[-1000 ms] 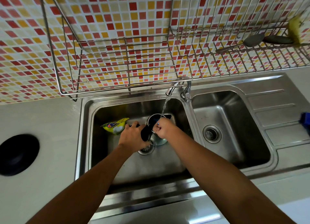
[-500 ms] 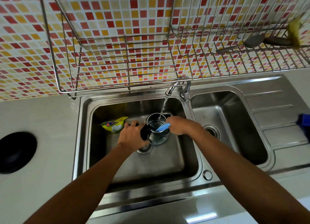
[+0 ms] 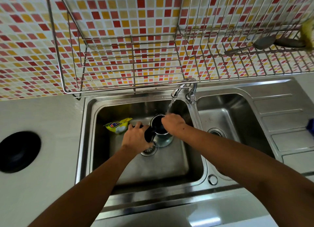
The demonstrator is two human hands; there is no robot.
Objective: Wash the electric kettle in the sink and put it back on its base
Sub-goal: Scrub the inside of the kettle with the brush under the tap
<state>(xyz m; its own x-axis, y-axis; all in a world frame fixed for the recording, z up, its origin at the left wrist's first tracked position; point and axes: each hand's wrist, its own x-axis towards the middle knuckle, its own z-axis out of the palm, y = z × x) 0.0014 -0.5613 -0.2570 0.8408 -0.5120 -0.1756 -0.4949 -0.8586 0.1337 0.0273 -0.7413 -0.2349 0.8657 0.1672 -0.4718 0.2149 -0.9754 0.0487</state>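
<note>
Since half a second ago the right hand (image 3: 173,125) has moved from the kettle's right side back over its open mouth, under the running water (image 3: 170,106) from the tap (image 3: 182,87); its fingers curl down into the opening, though what they hold cannot be told. The left hand (image 3: 136,138) is clamped round the black handle. The kettle (image 3: 161,138) stands in the left basin of the sink (image 3: 88,141), beside the drain.

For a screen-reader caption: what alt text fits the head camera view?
Two bare hands wash a steel electric kettle under a running tap in the left sink basin: the left hand grips its black handle, the right hand reaches into its mouth. A yellow packet lies beside it.
</note>
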